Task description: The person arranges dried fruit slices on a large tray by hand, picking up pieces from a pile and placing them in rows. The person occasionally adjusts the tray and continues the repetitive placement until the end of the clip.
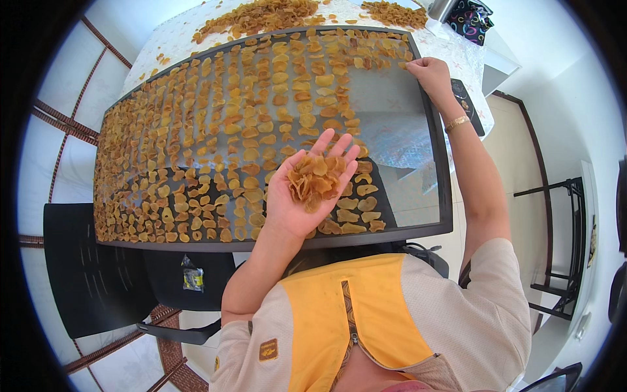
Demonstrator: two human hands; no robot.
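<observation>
In front of me lies a large dark-framed see-through panel [399,100], with rows of thin amber dried slices [252,127] over most of it. My left hand [294,215] is held palm up above the panel's near middle, cupping a heap of loose slices [316,181]. At the panel's far right corner, my right hand [432,76] pinches a single slice [403,65] between thumb and fingertips, just inside the frame, at the end of a partly filled row. Whether that slice touches the panel, I cannot tell. My left palm and forearm hide some slices beneath.
Beyond the panel, a large heap of slices [264,17] and a smaller one [397,13] rest on a white patterned tablecloth [161,41]. A dark patterned bag [468,22] and a black flat device [468,105] are at right. Black chairs [93,269] stand at lower left.
</observation>
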